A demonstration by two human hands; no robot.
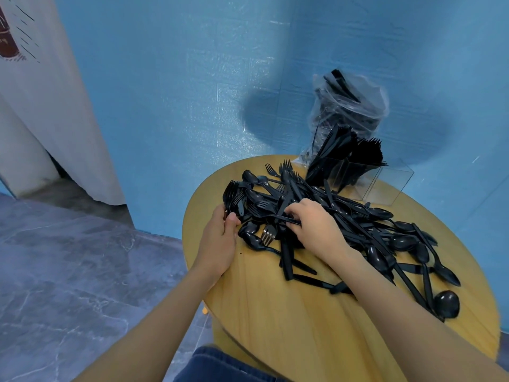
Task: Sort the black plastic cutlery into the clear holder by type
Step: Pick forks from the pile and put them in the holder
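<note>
Mixed pile of black cutlery (344, 224) covers the round table (275, 312). The clear holder (358, 175) stands at the far edge, some compartments already packed with forks and knives; a plastic bag (349, 106) of more cutlery sits behind it. Left hand (217, 244) grips a bunch of forks (234, 195) at the pile's near-left side, fingers curled round them. Right hand (314, 227) has fingers curled into the pile, pinching a slim black handle (286, 218); type unclear. To do well: pull one type only, tease it free without dragging neighbours, align heads the same way, then drop the bunch into the matching compartment.
</note>
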